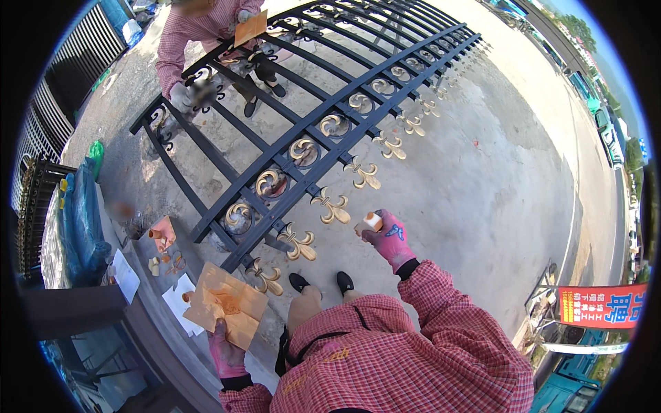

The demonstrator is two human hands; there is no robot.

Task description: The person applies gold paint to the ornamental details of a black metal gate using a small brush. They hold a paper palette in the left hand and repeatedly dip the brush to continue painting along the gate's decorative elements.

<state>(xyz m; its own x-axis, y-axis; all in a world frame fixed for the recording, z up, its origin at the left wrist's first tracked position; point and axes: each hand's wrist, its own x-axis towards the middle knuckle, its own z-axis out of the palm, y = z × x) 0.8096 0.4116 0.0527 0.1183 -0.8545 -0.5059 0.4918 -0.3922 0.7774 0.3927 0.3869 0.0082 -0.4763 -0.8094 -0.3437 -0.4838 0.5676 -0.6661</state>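
Note:
My left hand (226, 352), in a pink glove, grips the lower edge of a cardboard piece (244, 327) smeared with gold-orange paint. My right hand (394, 242), also in a pink glove, pinches a small white sponge block (372, 221) with an orange-gold patch. It is held apart from the dark metal fence panel (282, 164), over the concrete. Along the panel's near edge runs a row of gold fleur-de-lis finials (333, 208). Gold scrolls (270, 183) sit inside rings between its rails.
Across the panel, a co-worker in a checked shirt (206, 31) holds cardboard (250, 29); their other gloved hand (182, 98) is at the panel's scrollwork. At left lie white paper sheets (180, 303), small cups and blue-wrapped bundles (86, 220). A red sign (602, 307) stands at right.

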